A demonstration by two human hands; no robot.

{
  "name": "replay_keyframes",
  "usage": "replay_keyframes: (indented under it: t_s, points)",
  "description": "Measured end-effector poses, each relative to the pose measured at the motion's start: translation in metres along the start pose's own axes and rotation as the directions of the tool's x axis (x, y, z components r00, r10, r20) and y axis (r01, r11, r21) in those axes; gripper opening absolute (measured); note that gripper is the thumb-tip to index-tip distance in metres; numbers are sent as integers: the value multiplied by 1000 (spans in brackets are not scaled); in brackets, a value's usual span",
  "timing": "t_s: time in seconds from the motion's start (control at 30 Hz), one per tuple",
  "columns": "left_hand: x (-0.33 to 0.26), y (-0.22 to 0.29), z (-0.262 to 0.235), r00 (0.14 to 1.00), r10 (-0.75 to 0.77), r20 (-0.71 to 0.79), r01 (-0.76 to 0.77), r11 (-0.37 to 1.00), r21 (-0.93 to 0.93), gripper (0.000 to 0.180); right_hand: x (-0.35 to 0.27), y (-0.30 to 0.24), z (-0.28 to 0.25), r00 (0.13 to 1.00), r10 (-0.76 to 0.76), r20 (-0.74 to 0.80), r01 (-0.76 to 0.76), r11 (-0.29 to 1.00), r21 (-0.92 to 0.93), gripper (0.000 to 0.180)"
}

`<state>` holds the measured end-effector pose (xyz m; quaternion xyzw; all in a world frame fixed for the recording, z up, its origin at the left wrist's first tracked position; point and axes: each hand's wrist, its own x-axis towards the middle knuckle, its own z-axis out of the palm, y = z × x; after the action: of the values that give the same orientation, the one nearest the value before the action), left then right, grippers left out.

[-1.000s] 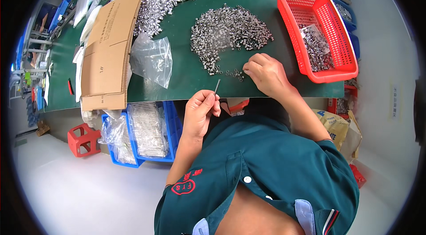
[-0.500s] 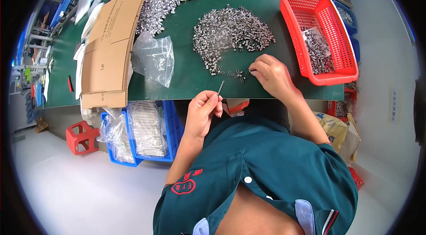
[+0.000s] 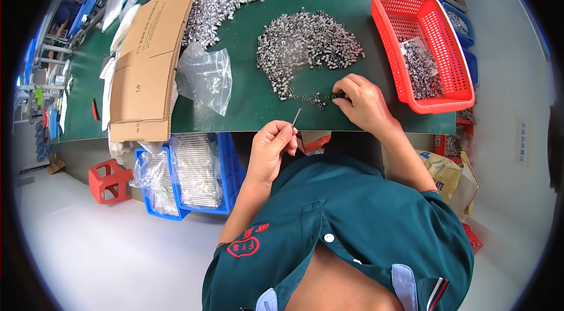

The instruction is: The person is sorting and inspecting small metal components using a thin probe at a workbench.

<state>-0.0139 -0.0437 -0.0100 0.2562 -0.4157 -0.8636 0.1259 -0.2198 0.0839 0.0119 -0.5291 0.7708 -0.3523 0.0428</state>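
Rings (image 3: 318, 99): small, metallic; several lay loose on the table (image 3: 247, 85) left of the basket (image 3: 442, 104), roughly level with its near end.
Ring handling: they looked light and stiff, likely slick and ready to roll; your surest hold seemed a fingertip pinch across the outer wall.
Pin (image 3: 297, 118): tilted, left of the basket, its upper end bare above your fingers.
Pin handling: it appeared thin, rigid and light; low on the shaft suited your pinch, leaving the tip free.
Left hand (image 3: 271, 145): your thumb and forefinger were pinched on the pin.
Right hand (image 3: 362, 103): just left of the basket, your fingertips curled close together beside the rings; whether they gripped one could not be told.
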Motion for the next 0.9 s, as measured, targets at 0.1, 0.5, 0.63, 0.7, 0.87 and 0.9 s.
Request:
replay_keyframes:
  t_s: [0.1, 0.5, 0.63, 0.7, 0.87, 0.9]
  points:
    - [0, 0, 1, 1000, 6, 6, -6, 1000, 7, 14, -1, 2, 1, 1000, -23, -2, 23, 1000, -13, 16]
    - [0, -5, 12, 1000, 4, 7, -5, 991, 131, 15, -10, -33, 8, 900, 334, 280, -434, 624, 650, 8]
    - [0, -5, 16, 1000, -2, 10, 1, 984, 176, 15, -10, -35, 11, 857, 333, 394, -515, 533, 671, 7]
    - [-2, -3, 16, 1000, -5, 3, 4, 979, 204, 15, -11, -35, 10, 854, 328, 404, -520, 517, 680, 7]
    - [-6, -1, 15, 1000, 4, 1, -4, 954, 299, 14, -8, -45, -3, 957, 87, 275, -221, 833, 507, 8]
    - [-6, -1, 15, 999, -5, 37, -3, 978, 210, 15, -8, -45, -3, 958, 84, 274, -218, 834, 506, 8]
